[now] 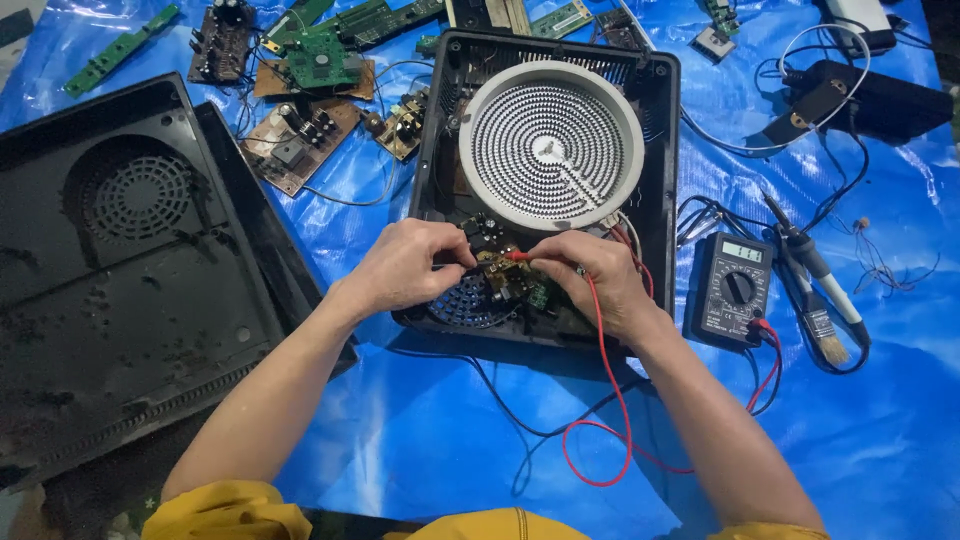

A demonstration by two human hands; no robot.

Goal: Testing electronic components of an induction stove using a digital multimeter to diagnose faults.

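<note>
On blue tarp (420, 440), opened cooker (660, 150)

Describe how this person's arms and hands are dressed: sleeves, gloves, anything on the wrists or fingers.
Both hands are bare, with no gloves. The left hand and the right hand show no watch or wristband; a ring cannot be made out. The forearms are uncovered up to the elbows. At the bottom edge, mustard-yellow sleeves bunch near the upper arms, part of a yellow garment with a stitched seam.
</note>
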